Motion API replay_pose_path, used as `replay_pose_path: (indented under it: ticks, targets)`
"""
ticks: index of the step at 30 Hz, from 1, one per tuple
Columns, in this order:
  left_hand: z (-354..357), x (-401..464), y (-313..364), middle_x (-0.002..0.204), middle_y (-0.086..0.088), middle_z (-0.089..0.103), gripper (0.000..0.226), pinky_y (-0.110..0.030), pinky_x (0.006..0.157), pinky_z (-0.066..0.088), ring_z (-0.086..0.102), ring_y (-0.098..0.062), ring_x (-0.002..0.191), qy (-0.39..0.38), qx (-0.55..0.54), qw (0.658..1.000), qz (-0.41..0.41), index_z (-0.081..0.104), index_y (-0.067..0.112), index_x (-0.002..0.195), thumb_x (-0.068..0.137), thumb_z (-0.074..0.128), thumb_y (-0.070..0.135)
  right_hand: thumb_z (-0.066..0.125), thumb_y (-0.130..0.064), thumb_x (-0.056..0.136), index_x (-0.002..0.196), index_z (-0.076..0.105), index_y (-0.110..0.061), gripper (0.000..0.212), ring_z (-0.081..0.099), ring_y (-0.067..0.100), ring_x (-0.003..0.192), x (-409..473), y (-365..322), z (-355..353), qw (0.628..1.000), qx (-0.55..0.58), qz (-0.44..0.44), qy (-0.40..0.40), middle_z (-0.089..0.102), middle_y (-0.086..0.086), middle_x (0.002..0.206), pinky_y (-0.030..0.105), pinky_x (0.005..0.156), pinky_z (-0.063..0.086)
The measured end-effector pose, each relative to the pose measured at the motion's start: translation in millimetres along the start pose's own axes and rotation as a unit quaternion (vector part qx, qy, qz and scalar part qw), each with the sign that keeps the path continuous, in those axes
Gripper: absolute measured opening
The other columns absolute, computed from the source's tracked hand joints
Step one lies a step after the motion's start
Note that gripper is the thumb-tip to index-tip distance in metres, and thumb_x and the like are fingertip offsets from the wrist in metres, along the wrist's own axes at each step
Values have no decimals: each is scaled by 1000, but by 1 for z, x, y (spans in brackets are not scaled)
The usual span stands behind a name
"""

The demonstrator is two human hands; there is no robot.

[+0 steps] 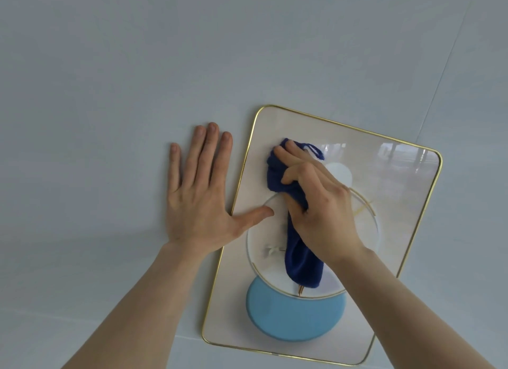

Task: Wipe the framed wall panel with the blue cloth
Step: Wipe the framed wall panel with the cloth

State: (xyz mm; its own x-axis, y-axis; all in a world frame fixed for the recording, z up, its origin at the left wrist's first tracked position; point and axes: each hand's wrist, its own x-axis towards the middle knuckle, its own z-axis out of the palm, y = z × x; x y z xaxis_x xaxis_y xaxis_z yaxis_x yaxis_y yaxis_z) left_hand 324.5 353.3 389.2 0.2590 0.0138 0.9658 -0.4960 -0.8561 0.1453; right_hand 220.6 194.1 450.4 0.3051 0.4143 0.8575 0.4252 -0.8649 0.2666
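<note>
Fingers of right hand clamp blue cloth against framed panel; left hand splayed flat.

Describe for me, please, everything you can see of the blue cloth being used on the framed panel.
The blue cloth is dark blue, soft and fuzzy-looking, bunched into a long crumpled wad. It lies against the glossy face of the framed wall panel, upper end near the panel's top left, lower end hanging over the pale ring design above the light blue disc. A small loop sticks out at its top. The right hand grips and presses it; the left hand does not touch it.
</note>
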Motion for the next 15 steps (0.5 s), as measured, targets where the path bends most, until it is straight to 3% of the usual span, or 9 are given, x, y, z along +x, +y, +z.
replay_pose_path:
  ticks: [4, 9, 11, 15]
  targets:
    - [2, 0, 0, 174, -10, 15, 126, -57, 131, 10, 11, -25, 163, 16, 3, 1000, -1, 20, 9, 165, 76, 43, 96, 58, 8, 95, 95, 62, -1, 10, 47, 23, 144, 21, 0, 1, 993, -22, -97, -64, 66, 7, 138, 42, 105, 53]
    - [2, -1, 0, 174, -11, 17, 125, -59, 131, 11, 13, -27, 162, 21, 2, 1000, 3, 20, 9, 164, 77, 45, 94, 60, 19, 85, 97, 57, -8, 29, 52, 23, 140, 5, 9, -11, 982, -54, -140, -113, 68, 7, 134, 43, 104, 53]
    - [1, 0, 0, 175, -11, 13, 126, -58, 131, 9, 9, -26, 163, 5, 3, 1000, 3, 16, 10, 165, 76, 42, 95, 62, 15, 88, 95, 59, -8, 24, 53, 19, 139, -10, 18, -22, 988, -63, -113, -86, 68, 4, 134, 41, 102, 54]
    - [0, 0, 0, 175, -9, 8, 126, -56, 132, 4, 4, -26, 163, -6, 1, 1000, 3, 11, 11, 166, 76, 34, 97, 64, 16, 81, 89, 60, -3, 21, 53, 20, 139, -38, 18, -23, 997, -60, 23, 36, 64, -2, 136, 29, 108, 48]
